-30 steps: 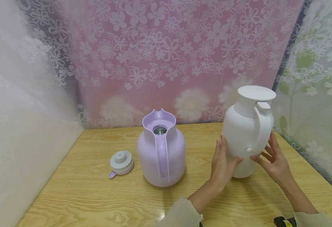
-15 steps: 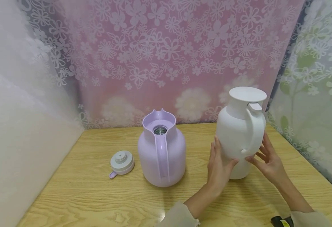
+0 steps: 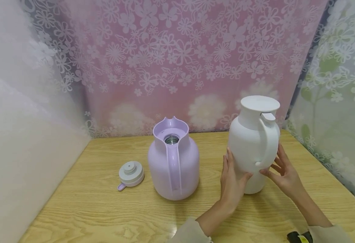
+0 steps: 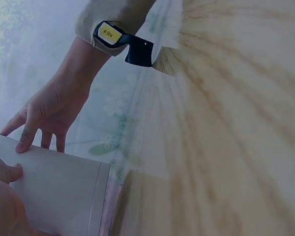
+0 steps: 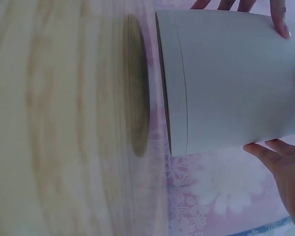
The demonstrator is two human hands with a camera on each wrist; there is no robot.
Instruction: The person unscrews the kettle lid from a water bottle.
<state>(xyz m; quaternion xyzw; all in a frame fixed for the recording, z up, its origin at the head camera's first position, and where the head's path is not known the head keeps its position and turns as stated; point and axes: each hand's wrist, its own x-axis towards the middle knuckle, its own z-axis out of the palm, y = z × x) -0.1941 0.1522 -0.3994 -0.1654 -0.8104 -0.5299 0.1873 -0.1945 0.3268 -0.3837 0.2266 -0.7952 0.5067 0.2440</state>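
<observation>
Nearest to us, our two sleeves enter at the bottom edge of the head view, with a black strap with a yellow tag on the right wrist. Our left hand lies flat against the left side of the white jug, fingers straight and pointing up, thumb spread across the front of the body. Our right hand meets the jug from the other side, fingers straight and fanned, the tips touching the wall just below the foot of the handle. Neither hand curls round anything; both are open and pressed on the jug, which sits between them.

The white jug stands upright on the wooden table, right of centre, its handle facing us and its flat lid on. In the right wrist view its base rests on the wood, with fingertips on its wall.

To its left, well apart, stands the lilac jug, also upright, handle towards us, its mouth uncovered so the metal neck shows. Further left its stopper lies on the table by itself.

Behind everything hang floral curtains, pink at the back and greenish on the right.
</observation>
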